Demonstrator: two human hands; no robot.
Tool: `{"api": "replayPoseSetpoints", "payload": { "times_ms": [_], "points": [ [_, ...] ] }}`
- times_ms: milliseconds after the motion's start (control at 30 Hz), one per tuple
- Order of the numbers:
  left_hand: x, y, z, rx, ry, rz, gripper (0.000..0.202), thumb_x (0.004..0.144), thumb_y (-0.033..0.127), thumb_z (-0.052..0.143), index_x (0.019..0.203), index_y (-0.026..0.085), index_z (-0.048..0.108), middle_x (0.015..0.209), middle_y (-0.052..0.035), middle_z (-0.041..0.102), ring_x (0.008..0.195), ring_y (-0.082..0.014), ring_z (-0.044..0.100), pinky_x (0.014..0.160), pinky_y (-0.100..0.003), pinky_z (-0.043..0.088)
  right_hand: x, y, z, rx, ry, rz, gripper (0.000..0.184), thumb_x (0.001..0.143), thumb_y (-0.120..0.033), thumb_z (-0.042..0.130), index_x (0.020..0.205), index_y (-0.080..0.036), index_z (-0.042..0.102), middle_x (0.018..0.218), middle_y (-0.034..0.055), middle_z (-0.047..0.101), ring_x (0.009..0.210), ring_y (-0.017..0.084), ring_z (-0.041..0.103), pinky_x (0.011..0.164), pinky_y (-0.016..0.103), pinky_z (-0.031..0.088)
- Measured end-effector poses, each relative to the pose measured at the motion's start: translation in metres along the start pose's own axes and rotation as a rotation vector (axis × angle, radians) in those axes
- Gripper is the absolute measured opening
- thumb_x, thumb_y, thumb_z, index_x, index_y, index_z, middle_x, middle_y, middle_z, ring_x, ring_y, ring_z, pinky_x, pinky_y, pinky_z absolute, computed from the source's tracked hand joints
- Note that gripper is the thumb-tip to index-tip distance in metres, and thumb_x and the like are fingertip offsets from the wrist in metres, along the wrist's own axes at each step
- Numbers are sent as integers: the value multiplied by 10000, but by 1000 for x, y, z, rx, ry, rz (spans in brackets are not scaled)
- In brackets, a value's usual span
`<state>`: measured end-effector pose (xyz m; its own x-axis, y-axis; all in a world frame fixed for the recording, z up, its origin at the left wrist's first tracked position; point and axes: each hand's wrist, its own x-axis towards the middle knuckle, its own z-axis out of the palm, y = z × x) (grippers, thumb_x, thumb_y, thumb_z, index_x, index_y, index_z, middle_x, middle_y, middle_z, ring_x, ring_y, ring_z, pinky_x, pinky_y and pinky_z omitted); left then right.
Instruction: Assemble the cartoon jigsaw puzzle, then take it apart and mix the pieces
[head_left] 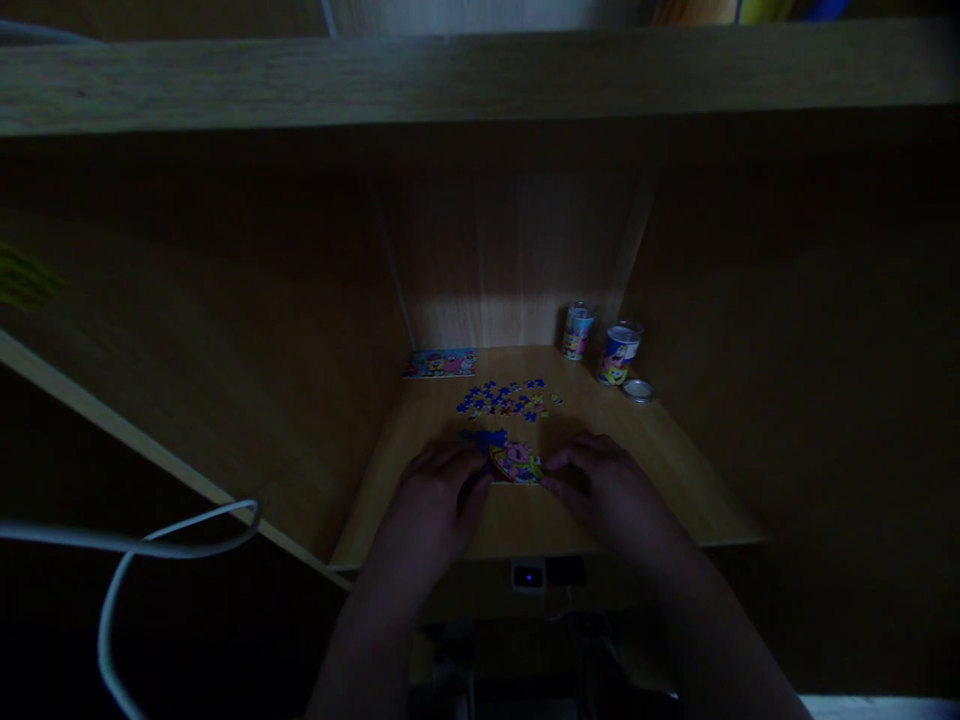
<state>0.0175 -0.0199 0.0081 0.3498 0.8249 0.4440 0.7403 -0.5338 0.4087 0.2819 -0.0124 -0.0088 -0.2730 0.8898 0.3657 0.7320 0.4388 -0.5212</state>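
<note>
The scene is dim. On a wooden desk (675,480) lies a partly joined patch of jigsaw pieces (511,458), blue, pink and yellow. My left hand (439,490) rests at its left edge and my right hand (600,485) at its right edge, fingers curled down against the pieces. Whether either hand pinches a single piece is too dark to make out. Beyond the patch lie several loose puzzle pieces (506,398), mostly blue.
A small printed picture card (441,364) lies at the back left. Two printed cans (577,332) (619,353) stand at the back right, with a round lid (637,390) beside them. Wooden walls enclose the desk and a shelf (480,80) runs overhead. A white cable (150,545) loops at the left.
</note>
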Motion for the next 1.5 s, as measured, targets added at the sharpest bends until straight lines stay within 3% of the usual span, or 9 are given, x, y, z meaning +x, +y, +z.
{"api": "replayPoseSetpoints", "payload": {
  "times_ms": [167, 333, 500, 600, 767, 1000, 1200, 1400, 1500],
  "points": [
    [-8, -5, -7, 50, 23, -63, 128, 1038, 211, 642, 1123, 241, 734, 1135, -65, 780, 1057, -274, 714, 1001, -520, 560, 1, -4, -2, 5, -10, 34, 88, 976, -230, 707, 949, -287, 768, 1021, 60, 784, 997, 269, 717, 905, 435, 553],
    [-6, 4, -7, -26, -56, 89, 144, 1044, 222, 635, 963, 252, 750, 1027, -21, 786, 968, -236, 711, 922, -463, 538, 2, -7, 1, -141, 98, 183, 166, 1028, -214, 622, 1012, -244, 784, 1081, 76, 784, 1056, 265, 693, 969, 406, 522],
    [-5, 17, -2, -197, -130, 181, 105, 1044, 227, 688, 988, 282, 758, 977, 40, 799, 939, -188, 713, 925, -408, 520, 3, -8, 1, -188, 80, 175, 240, 1057, -203, 561, 1091, -241, 796, 1134, 79, 792, 1097, 264, 685, 1001, 395, 507],
    [-4, 21, 4, -239, -137, 174, 120, 1033, 210, 712, 1080, 309, 761, 1084, 50, 813, 1024, -182, 729, 986, -403, 525, 3, -10, 2, -171, 63, 160, 258, 1064, -218, 545, 1186, -241, 771, 1182, 81, 795, 1134, 262, 686, 1006, 399, 505],
    [-2, 19, 9, -175, -160, 139, 291, 1014, 205, 732, 1255, 366, 749, 1374, 56, 752, 1298, -202, 669, 1167, -445, 486, 3, -12, 7, -341, 109, 233, 288, 1048, -331, 574, 1266, -222, 728, 1391, 151, 711, 1262, 348, 625, 1015, 496, 477],
    [-2, 20, 9, -245, -191, 163, 196, 1009, 168, 713, 1105, 321, 789, 1296, 42, 786, 1215, -181, 720, 1112, -413, 542, 4, -14, 6, -364, 90, 258, 213, 1029, -311, 572, 1147, -205, 714, 1308, 162, 713, 1212, 342, 638, 969, 489, 474],
    [-1, 22, 10, -154, -132, 107, 130, 972, 183, 756, 1025, 302, 763, 1283, 30, 787, 1192, -227, 723, 1088, -489, 547, 2, -18, 6, -423, 129, 325, 266, 1026, -418, 606, 1108, -182, 697, 1292, 200, 692, 1181, 375, 629, 937, 510, 483],
    [-2, 20, 9, -58, -112, 124, 150, 990, 195, 735, 1079, 314, 756, 1393, 21, 729, 1249, -261, 675, 1081, -524, 534, 1, -16, 8, -443, 127, 322, 288, 1022, -442, 616, 1101, -176, 694, 1285, 212, 694, 1193, 391, 626, 932, 515, 490],
    [-1, 19, 9, -65, -108, 147, 269, 1013, 151, 685, 1183, 347, 757, 1358, 16, 736, 1211, -249, 682, 1049, -498, 548, 2, -13, 7, -384, 143, 320, 237, 1007, -419, 646, 1062, -192, 688, 1190, 176, 719, 1125, 360, 653, 906, 474, 491]
  ]
}}
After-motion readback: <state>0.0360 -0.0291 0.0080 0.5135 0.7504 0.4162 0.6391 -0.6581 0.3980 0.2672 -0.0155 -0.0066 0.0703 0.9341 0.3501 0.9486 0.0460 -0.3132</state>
